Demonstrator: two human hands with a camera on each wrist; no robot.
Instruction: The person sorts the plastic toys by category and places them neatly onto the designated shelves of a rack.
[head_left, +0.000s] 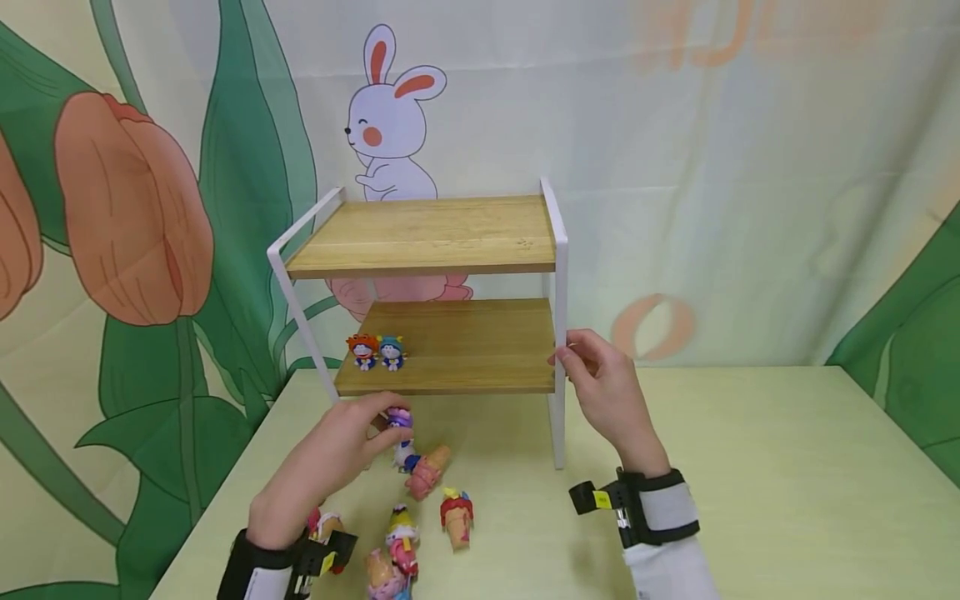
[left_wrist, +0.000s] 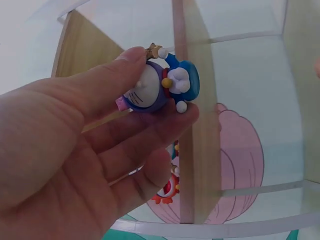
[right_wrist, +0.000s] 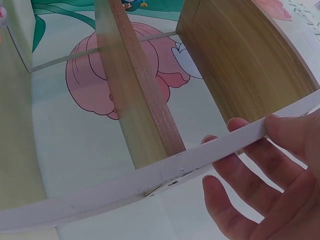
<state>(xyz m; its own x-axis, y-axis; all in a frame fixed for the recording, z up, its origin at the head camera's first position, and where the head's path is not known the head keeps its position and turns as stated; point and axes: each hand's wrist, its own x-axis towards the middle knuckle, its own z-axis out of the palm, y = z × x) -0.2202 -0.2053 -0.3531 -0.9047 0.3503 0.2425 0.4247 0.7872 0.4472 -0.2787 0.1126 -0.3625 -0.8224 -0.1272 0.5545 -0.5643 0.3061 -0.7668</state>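
The left hand pinches a purple figure between thumb and fingers, which are parted only by the figure's width; the other fingers bend loosely beneath. That figure is upright, in front of the shelf, left of its middle. The right hand has its thumb and fingertips closed about the shelf's right post, the little finger standing off it. On the shelf's lower board, at the left, stand a red-hatted figure and a blue-hatted figure, side by side. In front of the shelf, on the tabletop, lie a pink cone, a red-topped cone and a yellow-hatted figure. Behind the shelf hangs a backdrop with a rabbit and tulips.
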